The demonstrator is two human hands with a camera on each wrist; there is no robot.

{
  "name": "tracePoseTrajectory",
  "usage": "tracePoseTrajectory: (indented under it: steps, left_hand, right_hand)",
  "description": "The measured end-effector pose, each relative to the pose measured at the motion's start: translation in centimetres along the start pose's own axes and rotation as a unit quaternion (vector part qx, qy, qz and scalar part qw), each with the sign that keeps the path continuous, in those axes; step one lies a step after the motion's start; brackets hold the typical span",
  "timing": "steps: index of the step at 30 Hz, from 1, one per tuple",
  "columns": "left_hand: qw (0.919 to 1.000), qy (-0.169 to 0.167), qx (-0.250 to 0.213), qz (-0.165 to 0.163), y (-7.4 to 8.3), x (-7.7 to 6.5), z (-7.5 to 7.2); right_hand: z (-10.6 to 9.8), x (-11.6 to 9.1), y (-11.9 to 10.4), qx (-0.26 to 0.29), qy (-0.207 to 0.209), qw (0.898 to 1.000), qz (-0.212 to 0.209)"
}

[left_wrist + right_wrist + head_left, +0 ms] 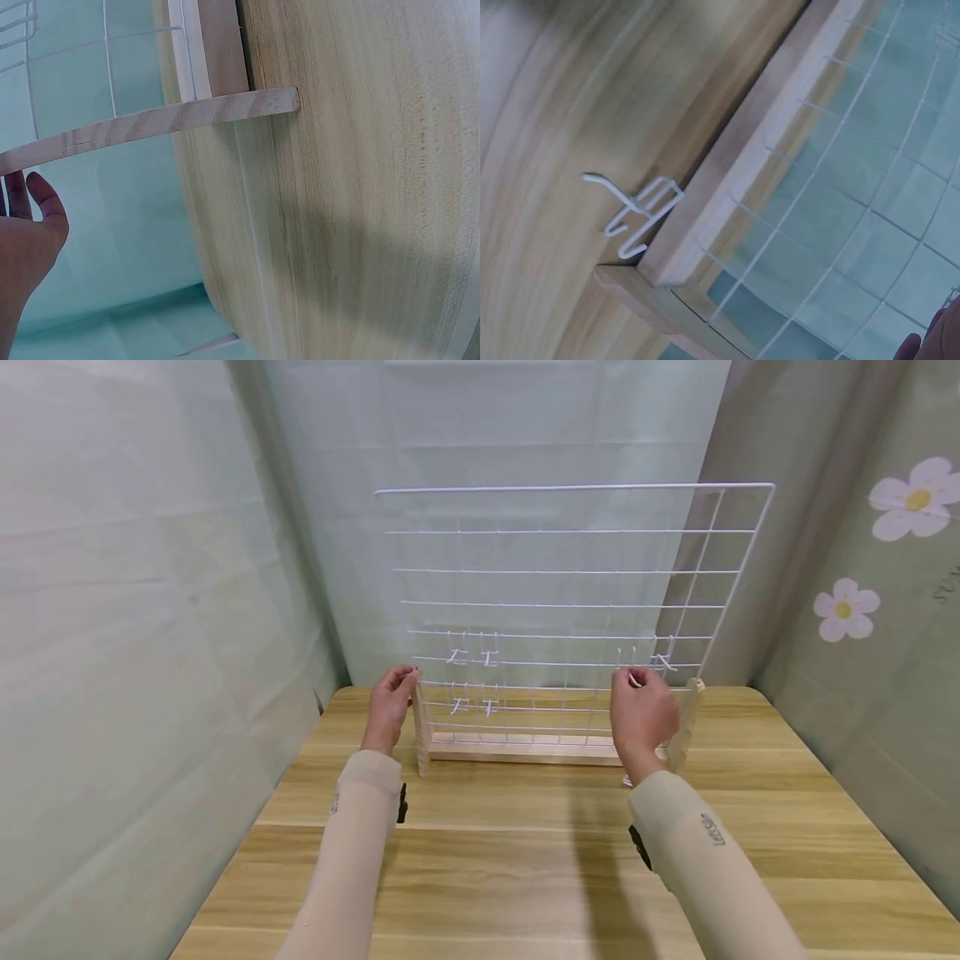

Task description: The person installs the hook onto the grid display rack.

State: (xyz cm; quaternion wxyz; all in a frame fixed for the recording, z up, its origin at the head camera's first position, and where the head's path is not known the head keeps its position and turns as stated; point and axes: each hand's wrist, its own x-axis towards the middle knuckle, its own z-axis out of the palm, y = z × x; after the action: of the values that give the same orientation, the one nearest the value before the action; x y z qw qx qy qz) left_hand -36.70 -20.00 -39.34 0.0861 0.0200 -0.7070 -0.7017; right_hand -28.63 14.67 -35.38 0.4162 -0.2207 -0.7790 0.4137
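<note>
A white wire grid panel (pixel 555 571) stands in a wooden base (pixel 525 748) on the table. My left hand (pixel 388 706) grips the top of the left wooden upright (pixel 422 731) between thumb and fingers; that upright (pixel 150 126) also crosses the left wrist view. My right hand (pixel 643 710) pinches a white wire hook, its prongs (pixel 633 655) poking up above the fingers against the grid's lower right. Just right of it, another white hook (pixel 663 662) hangs on the grid. In the right wrist view, only a bit of the right hand (pixel 937 337) shows, at the lower corner.
Several white hooks (pixel 489 657) hang in two rows at the grid's lower left. A loose white hook (pixel 641 214) lies on the wooden table (pixel 495 852) against the base's front, near its right upright (pixel 686 727). Pale green curtains (pixel 172 610) surround the table.
</note>
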Motion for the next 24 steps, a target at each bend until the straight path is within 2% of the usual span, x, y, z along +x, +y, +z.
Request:
tracePoseTrajectory:
  steps: [9,19,24]
  left_hand:
    - [1.0,0.001,0.007,0.003,-0.1,-0.1,0.0]
    - [0.9999,0.006,0.003,0.01,-0.2,0.0,0.1]
    - [0.9999,0.007,0.001,0.01,-0.1,-0.1,0.1]
  right_hand:
    - [-0.1,1.0,-1.3,-0.001,0.006,1.0,-0.01]
    - [0.1,1.6,-2.1,-0.014,0.013,1.0,0.004]
    - [0.1,1.7,-2.1,-0.023,0.001,1.0,0.011]
